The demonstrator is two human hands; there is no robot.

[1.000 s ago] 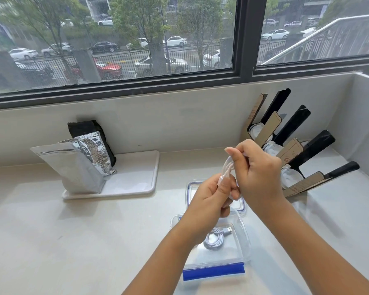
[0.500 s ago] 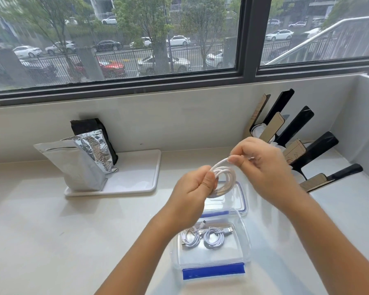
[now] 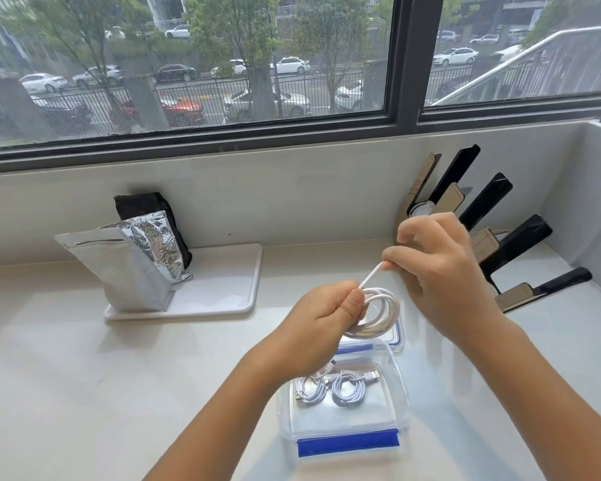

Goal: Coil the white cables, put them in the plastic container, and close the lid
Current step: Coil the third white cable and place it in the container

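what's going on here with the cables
A person is coiling a white cable above an open plastic container. The left hand grips the coil, while the right hand pinches its loose end. Two coiled cables already lie in the container. Its lid rests on the counter just behind it.

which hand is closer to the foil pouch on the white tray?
Left. The left hand grips the coiled white cable just right of the foil pouch and its white tray; the right hand pinches the cable's end farther right.
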